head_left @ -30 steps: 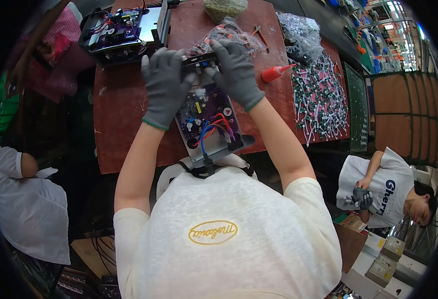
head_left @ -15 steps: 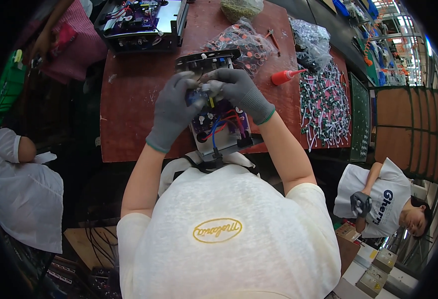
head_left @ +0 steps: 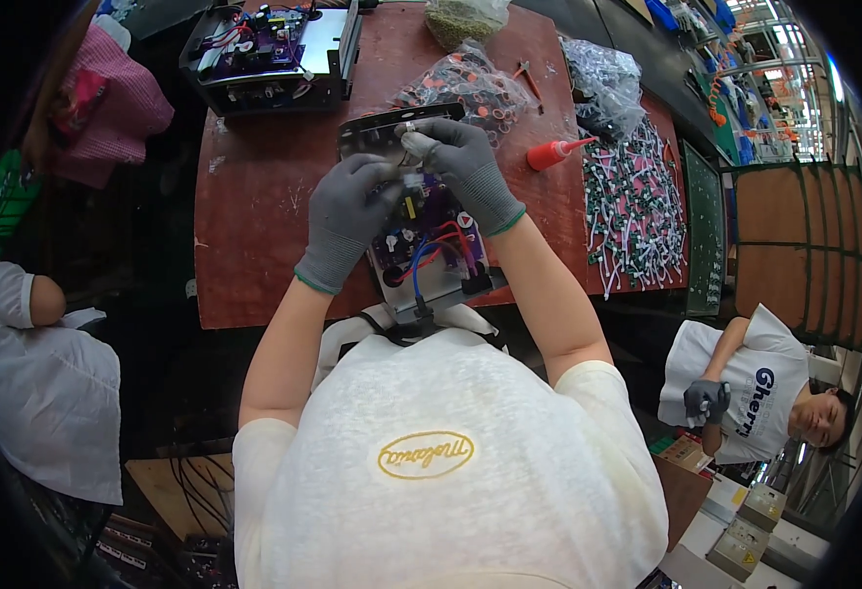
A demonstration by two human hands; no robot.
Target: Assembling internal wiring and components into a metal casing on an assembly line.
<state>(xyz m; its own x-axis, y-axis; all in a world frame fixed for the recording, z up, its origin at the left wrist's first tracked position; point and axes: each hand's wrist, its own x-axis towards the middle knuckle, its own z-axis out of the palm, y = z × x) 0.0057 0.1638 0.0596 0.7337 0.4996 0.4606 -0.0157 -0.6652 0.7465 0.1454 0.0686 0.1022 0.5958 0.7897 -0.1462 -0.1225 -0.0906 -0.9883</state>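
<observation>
In front of me stands an opened electronic unit with a purple circuit board (head_left: 441, 208), red and blue wires (head_left: 421, 253) and a black end panel (head_left: 370, 126) at its far side. My left hand (head_left: 350, 208), in a grey glove, is closed over the board's left side, its fingertips pinched together. My right hand (head_left: 470, 167), gloved alike, bends its fingers near the end panel, thumb and fingers pressed together. A thin dark wire seems to run between the two hands. What each pinches is too small to make out.
A red squeeze bottle (head_left: 551, 154) lies right of the unit, beside a pile of small white-wired boards (head_left: 637, 211). Beyond are bags of parts (head_left: 470, 88), pliers (head_left: 529, 86) and a clear plastic bag (head_left: 602, 79). Another unit (head_left: 269, 59) stands far left. Co-workers are at both sides.
My right hand has moved slightly farther toward the end panel, and my left hand has dropped back a little, so the hands are farther apart. The view has shifted slightly.
</observation>
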